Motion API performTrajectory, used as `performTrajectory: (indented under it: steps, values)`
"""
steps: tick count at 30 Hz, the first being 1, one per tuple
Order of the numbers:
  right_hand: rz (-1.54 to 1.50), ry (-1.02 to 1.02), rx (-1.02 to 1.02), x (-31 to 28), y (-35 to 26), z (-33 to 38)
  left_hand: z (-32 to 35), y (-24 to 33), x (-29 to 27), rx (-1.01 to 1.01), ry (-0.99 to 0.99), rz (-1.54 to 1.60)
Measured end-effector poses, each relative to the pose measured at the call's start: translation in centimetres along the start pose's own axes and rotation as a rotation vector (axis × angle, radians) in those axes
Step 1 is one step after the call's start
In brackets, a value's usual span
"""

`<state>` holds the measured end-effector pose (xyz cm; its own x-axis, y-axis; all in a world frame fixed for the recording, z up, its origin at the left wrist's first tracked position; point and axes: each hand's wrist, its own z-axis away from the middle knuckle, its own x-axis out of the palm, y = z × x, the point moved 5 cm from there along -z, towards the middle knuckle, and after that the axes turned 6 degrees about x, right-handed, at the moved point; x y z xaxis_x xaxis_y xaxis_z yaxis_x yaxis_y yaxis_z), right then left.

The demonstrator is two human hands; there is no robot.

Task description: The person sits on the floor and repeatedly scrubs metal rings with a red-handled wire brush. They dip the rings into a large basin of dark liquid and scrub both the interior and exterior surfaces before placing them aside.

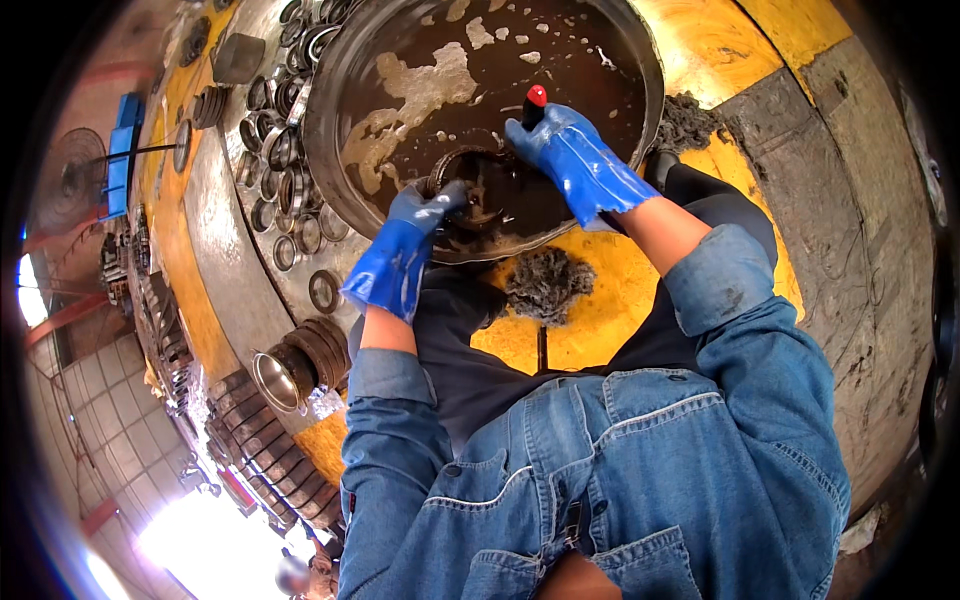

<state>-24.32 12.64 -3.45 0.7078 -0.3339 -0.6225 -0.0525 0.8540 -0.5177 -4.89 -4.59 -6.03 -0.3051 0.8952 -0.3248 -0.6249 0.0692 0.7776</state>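
My left hand (425,208), in a blue rubber glove, is closed on the near left side of a dark metal ring (468,154). The ring sits tilted at the near side of a wide round basin (318,135), partly in murky brown liquid with patches of foam. Above and to the right, my gloved right hand (552,130) grips a tool by its red-tipped black handle (536,98). The tool's working end is hidden below the hand, beside the ring, so I cannot tell its kind.
Several metal rings (288,185) lie left of the basin, with a lone ring (324,290) nearer me. Stacked rings (315,352) stand by my left arm. Grey fibrous clumps lie between my legs (548,285) and right of the basin (686,122). A fan (80,170) stands far left.
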Motion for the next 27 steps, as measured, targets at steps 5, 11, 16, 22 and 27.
performTrajectory:
  steps: [5,11,16,22,27]
  values:
    - [-0.668,-0.123,-0.600,2.9,-3.6,3.9,2.3,0.5,-1.5,-0.166,0.090,0.352]
    - [-0.287,0.107,-1.028,6.9,-4.3,4.2,1.5,-0.7,-1.6,-0.183,0.098,0.406]
    - [-0.126,-0.104,-1.188,7.7,-3.2,5.4,1.2,-0.2,-0.9,0.043,0.104,0.358]
    - [0.422,-0.184,-1.118,6.3,-1.3,6.2,1.4,0.2,-0.5,0.054,0.060,0.298]
    - [0.644,-0.090,-0.895,3.3,-1.9,5.8,1.9,0.9,-0.2,0.065,0.073,0.302]
